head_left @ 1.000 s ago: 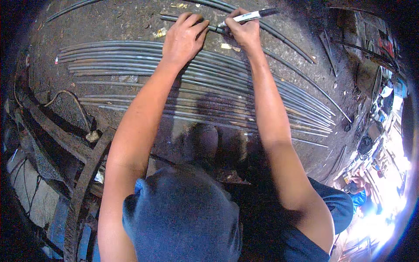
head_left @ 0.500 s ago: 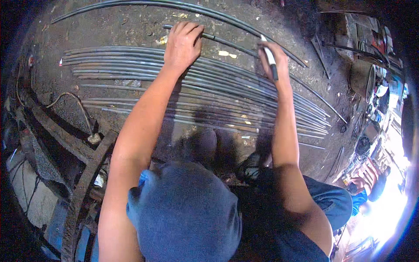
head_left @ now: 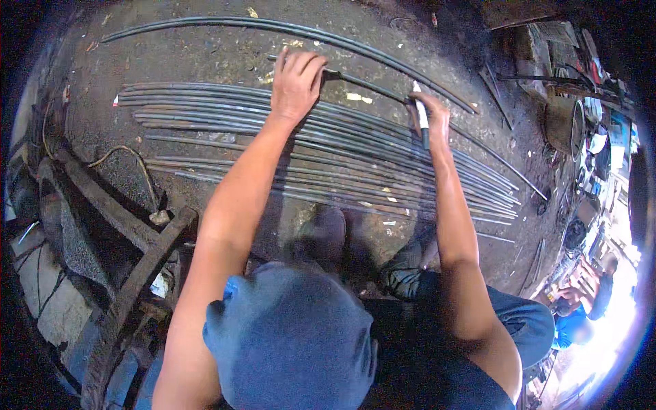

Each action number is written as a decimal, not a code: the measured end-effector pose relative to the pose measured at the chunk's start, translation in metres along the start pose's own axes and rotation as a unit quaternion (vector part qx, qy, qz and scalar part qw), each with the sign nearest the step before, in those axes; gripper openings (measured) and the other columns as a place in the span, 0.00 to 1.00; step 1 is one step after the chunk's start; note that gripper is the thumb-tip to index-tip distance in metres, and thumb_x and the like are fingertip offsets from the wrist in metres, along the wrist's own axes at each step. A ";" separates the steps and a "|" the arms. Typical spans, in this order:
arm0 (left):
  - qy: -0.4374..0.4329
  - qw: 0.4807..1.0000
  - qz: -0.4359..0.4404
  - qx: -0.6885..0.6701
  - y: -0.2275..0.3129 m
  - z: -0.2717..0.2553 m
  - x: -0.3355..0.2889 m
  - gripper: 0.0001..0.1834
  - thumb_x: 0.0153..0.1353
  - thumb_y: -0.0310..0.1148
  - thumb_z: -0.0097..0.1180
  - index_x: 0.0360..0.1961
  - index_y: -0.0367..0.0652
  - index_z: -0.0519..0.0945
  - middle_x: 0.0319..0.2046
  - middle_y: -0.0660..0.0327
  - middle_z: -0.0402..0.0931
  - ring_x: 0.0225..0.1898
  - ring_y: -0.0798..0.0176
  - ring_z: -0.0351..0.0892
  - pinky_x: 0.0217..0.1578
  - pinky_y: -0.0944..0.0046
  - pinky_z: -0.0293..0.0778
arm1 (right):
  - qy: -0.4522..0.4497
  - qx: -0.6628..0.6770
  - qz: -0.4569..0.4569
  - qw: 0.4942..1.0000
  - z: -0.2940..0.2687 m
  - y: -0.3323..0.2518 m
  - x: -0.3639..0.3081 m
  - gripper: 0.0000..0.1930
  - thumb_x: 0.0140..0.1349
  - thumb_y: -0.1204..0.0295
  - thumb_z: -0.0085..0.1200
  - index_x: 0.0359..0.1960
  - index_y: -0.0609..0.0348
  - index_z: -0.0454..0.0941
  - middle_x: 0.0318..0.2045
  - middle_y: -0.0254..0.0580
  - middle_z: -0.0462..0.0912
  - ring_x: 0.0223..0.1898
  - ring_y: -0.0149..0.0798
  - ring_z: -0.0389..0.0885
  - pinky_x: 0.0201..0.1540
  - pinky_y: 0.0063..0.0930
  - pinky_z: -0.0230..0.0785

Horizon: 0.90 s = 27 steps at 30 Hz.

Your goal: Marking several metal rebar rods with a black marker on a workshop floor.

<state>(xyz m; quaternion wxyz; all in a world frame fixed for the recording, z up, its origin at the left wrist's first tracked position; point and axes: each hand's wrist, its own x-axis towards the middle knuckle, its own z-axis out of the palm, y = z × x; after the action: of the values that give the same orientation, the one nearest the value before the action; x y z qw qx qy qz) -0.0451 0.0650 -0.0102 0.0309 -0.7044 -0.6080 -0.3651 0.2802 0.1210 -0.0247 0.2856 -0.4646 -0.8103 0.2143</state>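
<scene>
The left hand (head_left: 298,85) is seen with its fingers bent down over a dark metal rod (head_left: 372,86), which is clasped near its left end. The right hand (head_left: 434,115) is set farther along, well apart from the left, with its fingers closed around a black-and-white marker (head_left: 421,115); the marker's white end is pointed away from the body. Whether the rod is also gripped by the right fingers cannot be told. The rod is laid on a brown dirt floor (head_left: 171,61), between a long row of similar rods (head_left: 219,108) on the near side and a pair of longer rods (head_left: 294,27) on the far side. Pale scraps (head_left: 354,97) are scattered about. At the left a rusty metal frame (head_left: 143,287) is seen; at the right, another person in blue (head_left: 567,328) is partly lost in glare.
</scene>
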 end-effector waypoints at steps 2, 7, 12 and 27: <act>0.016 0.999 -0.010 0.030 0.005 -0.004 -0.001 0.12 0.60 0.28 0.62 0.46 0.49 0.81 0.46 0.61 0.78 0.52 0.53 0.76 0.65 0.41 0.60 | -0.009 0.009 0.018 1.000 0.008 -0.004 0.005 0.14 0.54 0.79 0.64 0.44 0.55 0.86 0.42 0.50 0.88 0.46 0.52 0.87 0.52 0.38 0.77; 0.098 0.987 -0.100 0.075 -0.002 -0.005 -0.008 0.12 0.66 0.31 0.56 0.50 0.49 0.78 0.48 0.58 0.76 0.54 0.52 0.73 0.65 0.41 0.53 | -0.020 0.095 -0.048 0.994 0.068 -0.060 0.076 0.16 0.55 0.77 0.62 0.48 0.55 0.86 0.42 0.51 0.88 0.45 0.47 0.87 0.50 0.34 0.76; 0.103 0.979 -0.162 0.075 -0.005 0.002 -0.009 0.13 0.64 0.31 0.57 0.50 0.46 0.79 0.47 0.56 0.76 0.54 0.50 0.73 0.63 0.44 0.58 | 0.001 0.170 -0.073 0.983 0.080 -0.114 0.137 0.16 0.57 0.76 0.62 0.49 0.58 0.84 0.42 0.53 0.87 0.44 0.45 0.88 0.48 0.35 0.76; 0.014 0.995 -0.086 0.049 0.004 -0.003 -0.003 0.12 0.65 0.32 0.58 0.49 0.46 0.82 0.44 0.57 0.77 0.48 0.50 0.75 0.55 0.47 0.67 | 0.057 -0.003 0.009 0.998 0.004 0.012 0.000 0.14 0.55 0.77 0.68 0.44 0.56 0.86 0.40 0.52 0.88 0.44 0.50 0.88 0.49 0.37 0.77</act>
<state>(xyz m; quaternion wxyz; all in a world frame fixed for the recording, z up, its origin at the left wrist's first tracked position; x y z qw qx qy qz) -0.0430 0.0606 -0.0082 0.0418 -0.6418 -0.6830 -0.3461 0.2851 0.1264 -0.0346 0.3276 -0.4841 -0.7894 0.1874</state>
